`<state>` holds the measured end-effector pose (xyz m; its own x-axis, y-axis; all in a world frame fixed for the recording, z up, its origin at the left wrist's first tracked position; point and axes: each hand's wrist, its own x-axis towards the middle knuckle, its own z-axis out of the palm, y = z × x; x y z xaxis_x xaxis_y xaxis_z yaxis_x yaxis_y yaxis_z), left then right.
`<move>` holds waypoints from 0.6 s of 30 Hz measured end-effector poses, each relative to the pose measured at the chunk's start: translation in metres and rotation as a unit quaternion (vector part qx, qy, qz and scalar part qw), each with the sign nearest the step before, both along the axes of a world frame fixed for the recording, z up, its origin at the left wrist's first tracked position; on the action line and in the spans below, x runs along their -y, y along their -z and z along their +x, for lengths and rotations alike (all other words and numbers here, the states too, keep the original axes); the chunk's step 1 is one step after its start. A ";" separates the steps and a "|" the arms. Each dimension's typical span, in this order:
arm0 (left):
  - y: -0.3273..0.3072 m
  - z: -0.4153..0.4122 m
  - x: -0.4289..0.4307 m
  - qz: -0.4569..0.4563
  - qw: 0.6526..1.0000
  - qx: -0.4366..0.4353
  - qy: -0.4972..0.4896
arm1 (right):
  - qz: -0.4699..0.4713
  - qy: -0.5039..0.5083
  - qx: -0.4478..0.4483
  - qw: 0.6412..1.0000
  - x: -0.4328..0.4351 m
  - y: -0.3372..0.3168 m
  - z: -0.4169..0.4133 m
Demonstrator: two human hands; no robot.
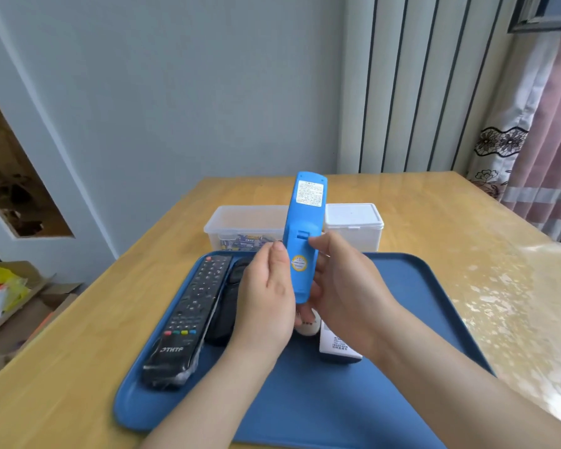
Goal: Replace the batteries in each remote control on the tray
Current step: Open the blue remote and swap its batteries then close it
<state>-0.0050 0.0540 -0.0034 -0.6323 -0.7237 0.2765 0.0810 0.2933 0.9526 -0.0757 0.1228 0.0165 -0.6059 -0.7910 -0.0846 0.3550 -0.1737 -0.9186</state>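
Bare right half of tray [418, 303]; black remotes [188, 319] at left.

Head-worn view, facing forward and down, seemingly close over tray [418, 303]

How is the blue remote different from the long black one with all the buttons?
The blue remote is held up by the left hand and right hand; the black remote lies flat on the tray. The blue remote shows its back with stickers; the black remote shows its buttons. Both are long, slim remotes.
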 end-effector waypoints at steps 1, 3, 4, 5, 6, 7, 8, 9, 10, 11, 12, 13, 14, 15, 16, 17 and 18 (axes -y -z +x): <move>0.002 -0.001 0.000 -0.018 1.000 0.006 -0.002 | 0.004 -0.004 0.014 1.000 0.000 0.001 0.000; 0.007 -0.001 0.000 -0.079 0.996 0.026 -0.008 | 0.021 -0.008 0.036 0.999 -0.002 0.003 -0.003; 0.008 0.000 0.001 -0.122 0.992 0.038 -0.017 | 0.029 -0.009 0.043 0.999 -0.002 0.004 -0.003; 0.009 0.001 0.001 -0.161 0.985 0.048 -0.028 | 0.033 -0.012 0.050 0.998 -0.002 0.005 -0.002; 0.010 0.002 0.001 -0.195 0.978 0.055 -0.038 | 0.034 -0.015 0.056 0.998 -0.002 0.006 -0.002; 0.009 0.003 0.001 -0.223 0.972 0.058 -0.044 | 0.032 -0.020 0.062 0.997 -0.002 0.007 -0.003; 0.009 0.004 0.000 -0.248 0.966 0.060 -0.049 | 0.025 -0.026 0.070 0.997 -0.002 0.007 -0.003; 0.008 0.005 0.000 -0.272 0.959 0.061 -0.051 | 0.017 -0.034 0.077 0.996 -0.002 0.007 -0.003; 0.007 0.005 0.000 -0.290 0.954 0.062 -0.054 | 0.009 -0.044 0.081 0.996 -0.003 0.007 -0.004; 0.007 0.005 -0.001 -0.301 0.950 0.060 -0.054 | 0.002 -0.056 0.084 0.995 -0.004 0.006 -0.005; 0.008 0.004 -0.001 -0.311 0.947 0.055 -0.053 | -0.009 -0.068 0.086 0.994 -0.005 0.004 -0.006; 0.009 0.003 -0.001 -0.325 0.943 0.049 -0.056 | -0.023 -0.078 0.090 0.993 -0.006 0.004 -0.007; 0.009 0.002 -0.001 -0.339 0.938 0.041 -0.060 | -0.038 -0.087 0.094 0.991 -0.007 0.003 -0.008; 0.009 0.001 -0.001 -0.347 0.935 0.034 -0.064 | -0.049 -0.092 0.097 0.990 -0.008 0.002 -0.009; 0.009 0.000 -0.001 -0.351 0.934 0.027 -0.067 | -0.057 -0.090 0.098 0.989 -0.008 0.002 -0.009; 0.009 -0.001 -0.001 -0.354 0.932 0.021 -0.071 | -0.061 -0.086 0.098 0.990 -0.008 0.001 -0.009; 0.010 -0.001 0.000 -0.359 0.930 0.017 -0.076 | -0.061 -0.081 0.098 0.990 -0.008 0.001 -0.010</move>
